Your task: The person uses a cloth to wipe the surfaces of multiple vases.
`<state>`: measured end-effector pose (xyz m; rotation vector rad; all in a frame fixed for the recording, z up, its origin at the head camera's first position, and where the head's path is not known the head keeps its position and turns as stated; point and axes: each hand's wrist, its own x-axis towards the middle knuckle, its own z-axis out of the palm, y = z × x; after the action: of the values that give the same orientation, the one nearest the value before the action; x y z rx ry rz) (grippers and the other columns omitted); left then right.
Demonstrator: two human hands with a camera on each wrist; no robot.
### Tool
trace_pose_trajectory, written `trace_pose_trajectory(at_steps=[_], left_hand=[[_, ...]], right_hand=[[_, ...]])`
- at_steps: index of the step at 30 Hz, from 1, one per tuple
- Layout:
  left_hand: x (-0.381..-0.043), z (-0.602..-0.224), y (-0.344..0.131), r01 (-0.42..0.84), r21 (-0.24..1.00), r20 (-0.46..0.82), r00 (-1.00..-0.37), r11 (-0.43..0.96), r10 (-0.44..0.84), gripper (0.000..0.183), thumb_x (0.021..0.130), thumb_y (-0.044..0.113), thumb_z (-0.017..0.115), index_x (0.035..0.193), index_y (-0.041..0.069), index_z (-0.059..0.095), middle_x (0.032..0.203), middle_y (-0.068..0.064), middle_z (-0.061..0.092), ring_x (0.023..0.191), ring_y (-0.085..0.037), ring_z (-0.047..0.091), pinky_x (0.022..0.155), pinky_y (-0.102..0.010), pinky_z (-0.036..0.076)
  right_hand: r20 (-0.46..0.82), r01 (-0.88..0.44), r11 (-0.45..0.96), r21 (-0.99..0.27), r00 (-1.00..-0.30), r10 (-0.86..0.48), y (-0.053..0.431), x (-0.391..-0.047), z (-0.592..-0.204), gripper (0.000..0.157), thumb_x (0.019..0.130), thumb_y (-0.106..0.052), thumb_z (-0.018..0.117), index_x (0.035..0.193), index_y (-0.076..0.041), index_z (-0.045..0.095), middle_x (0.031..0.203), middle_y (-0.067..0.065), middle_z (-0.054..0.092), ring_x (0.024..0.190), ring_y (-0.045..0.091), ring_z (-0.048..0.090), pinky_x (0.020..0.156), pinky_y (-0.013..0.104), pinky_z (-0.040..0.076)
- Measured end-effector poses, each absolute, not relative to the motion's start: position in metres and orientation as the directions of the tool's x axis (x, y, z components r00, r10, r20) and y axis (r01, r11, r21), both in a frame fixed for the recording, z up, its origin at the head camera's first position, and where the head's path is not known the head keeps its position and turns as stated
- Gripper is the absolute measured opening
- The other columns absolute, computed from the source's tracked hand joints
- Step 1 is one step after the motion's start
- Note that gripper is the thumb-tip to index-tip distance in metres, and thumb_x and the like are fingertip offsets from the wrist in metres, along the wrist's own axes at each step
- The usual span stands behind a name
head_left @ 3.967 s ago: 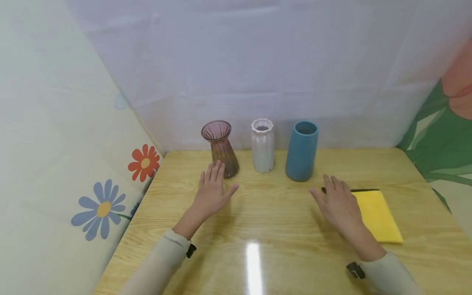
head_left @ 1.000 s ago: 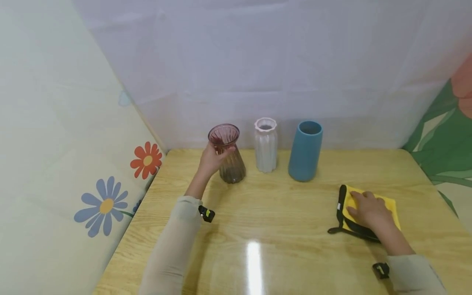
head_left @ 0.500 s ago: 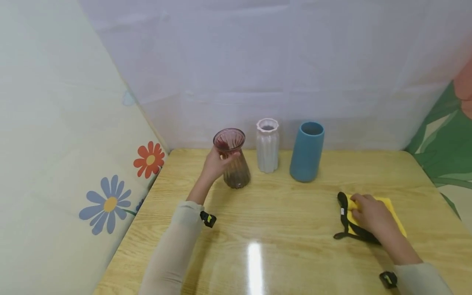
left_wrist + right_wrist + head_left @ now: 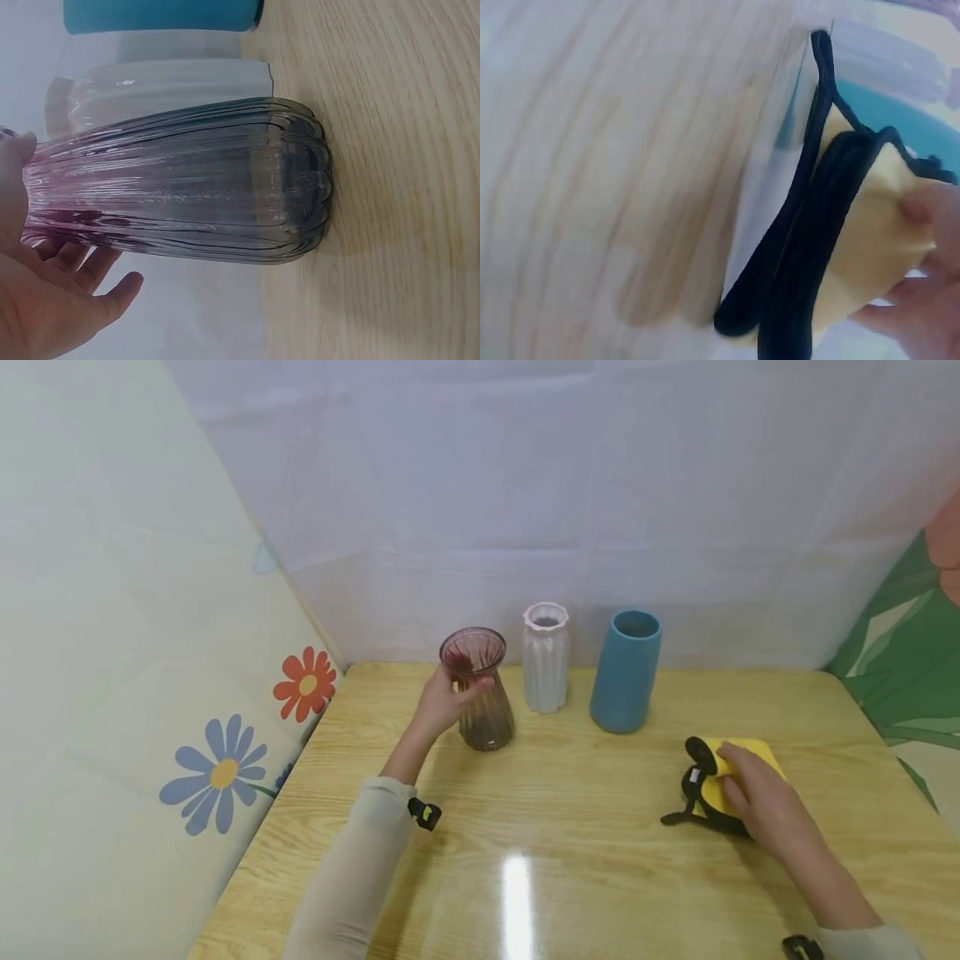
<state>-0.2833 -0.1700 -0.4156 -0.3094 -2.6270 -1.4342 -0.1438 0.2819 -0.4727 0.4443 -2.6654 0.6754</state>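
A ribbed glass vase (image 4: pixel 487 718), purple at its flared rim and grey toward the base, stands at the left of the row. My left hand (image 4: pixel 442 700) grips it round the neck just under the rim; the left wrist view shows fingers (image 4: pixel 112 296) behind the glass and the thumb in front. At the right, a folded yellow cloth (image 4: pixel 757 750) with black edging is pinched between the thumb and fingers of my right hand (image 4: pixel 768 806). The right wrist view has the cloth (image 4: pixel 870 240) bunched above the wooden table, its black edges hanging down.
A white fluted vase (image 4: pixel 546 668) stands behind and right of the glass one. Further right is a taller blue vase (image 4: pixel 626 672). The wooden table (image 4: pixel 585 827) ends at a white sheet (image 4: pixel 480 510) behind, with flower-patterned hangings on both sides.
My left hand took hold of the glass vase and has brought it slightly right and nearer me. My right hand came onto the cloth, gathered it and now lifts it.
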Motion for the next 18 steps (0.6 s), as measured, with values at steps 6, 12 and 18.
trace_pose_trajectory(at_steps=[6,12,18], left_hand=[[-0.279,-0.416,-0.167,0.254,0.82,0.204,-0.967,0.512,0.154,0.065,0.091,0.039,0.077,0.141,0.008,0.049,0.129,-0.016,0.062,0.114,-0.03,0.059,0.097,-0.049,0.05],[-0.276,-0.418,-0.163,0.272,0.823,0.196,-0.96,0.499,0.2,0.064,0.092,0.034,0.077,0.141,0.006,0.048,0.129,-0.017,0.063,0.114,-0.031,0.059,0.097,-0.048,0.05],[-0.272,-0.42,-0.159,0.296,0.838,0.197,-0.948,0.458,0.251,0.064,0.092,0.028,0.076,0.143,0.003,0.046,0.135,-0.019,0.06,0.125,-0.034,0.058,0.106,-0.048,0.047]], right_hand=[[0.637,-0.527,0.813,-0.249,-0.721,-0.273,0.262,-0.139,-0.463,0.027,0.094,-0.003,0.064,0.12,0.002,0.062,0.137,0.026,0.058,0.124,0.05,0.052,0.121,0.024,0.022],[0.775,-0.617,0.77,-0.163,-0.563,-0.287,0.241,-0.138,-0.454,0.056,0.11,-0.044,0.034,0.115,0.0,0.067,0.137,0.021,0.059,0.128,0.044,0.053,0.118,0.014,0.019],[0.856,-0.69,0.712,-0.132,-0.442,-0.27,0.221,-0.139,-0.442,0.048,0.109,-0.04,0.042,0.113,-0.002,0.071,0.132,0.022,0.063,0.131,0.038,0.054,0.118,0.023,0.029]])
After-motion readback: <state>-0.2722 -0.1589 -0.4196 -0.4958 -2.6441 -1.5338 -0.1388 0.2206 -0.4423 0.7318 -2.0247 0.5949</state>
